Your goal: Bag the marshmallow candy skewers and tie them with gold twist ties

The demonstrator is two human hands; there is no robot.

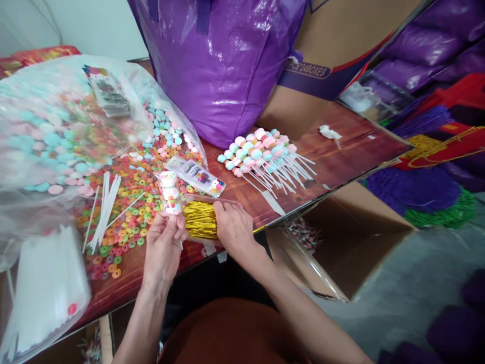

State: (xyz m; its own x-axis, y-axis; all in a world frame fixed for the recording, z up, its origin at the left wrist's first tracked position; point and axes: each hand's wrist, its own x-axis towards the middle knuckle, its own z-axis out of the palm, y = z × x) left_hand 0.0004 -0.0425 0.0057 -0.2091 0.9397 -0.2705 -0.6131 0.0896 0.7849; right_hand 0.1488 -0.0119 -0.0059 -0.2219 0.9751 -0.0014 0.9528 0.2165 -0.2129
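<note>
Head view, wrapped candy (171,193) upright, pinched atop left hand (163,240)

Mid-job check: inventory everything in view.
wrapped candy: one, pastel, centre
gold ties: many, gold, centre
candy skewers: many, pastel, table right
ring candies: many, multicoloured, table left
round candies: many, pastel, back left
loose sticks: several, white, among ring candies
stick pack: one, white, front left
printed packets: several, mixed, left of skewers
clear bag: one, transparent, back left
purple bag: one, purple, behind skewers
cardboard boxes: several, brown, behind and below table
red packages: some, red, upper left
fringed bundles: several, mixed, far right
purple packages: several, purple, upper right
table: one, reddish, centre
left hand: one, bare, holding wrapped candy
right hand: one, bare, at gold ties
</note>
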